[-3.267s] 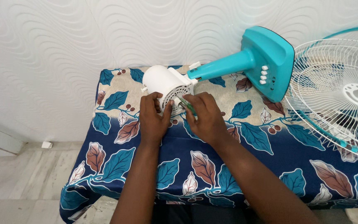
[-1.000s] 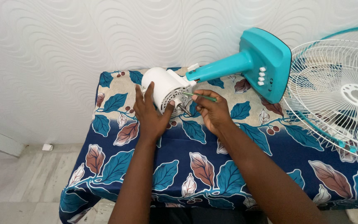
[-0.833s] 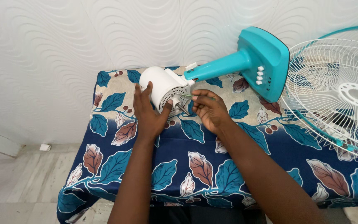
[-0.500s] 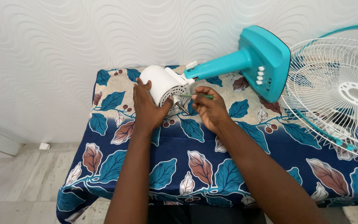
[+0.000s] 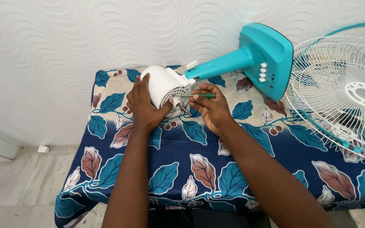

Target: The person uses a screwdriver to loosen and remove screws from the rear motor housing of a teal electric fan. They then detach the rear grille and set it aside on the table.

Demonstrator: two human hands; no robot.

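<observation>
Gripping screwdriver (image 5: 198,96) in right hand (image 5: 210,109) | nearer motor housing (image 5: 165,86) now

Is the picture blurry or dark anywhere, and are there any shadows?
Head view: bright, even light and mostly sharp; the white motor housing looks a bit washed out, soft shadows lie under the left hand and right hand, and the wire fan guard is cut off at the right edge.

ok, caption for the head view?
Left hand steadies white fan motor while right hand holds a green screwdriver against it.
</observation>
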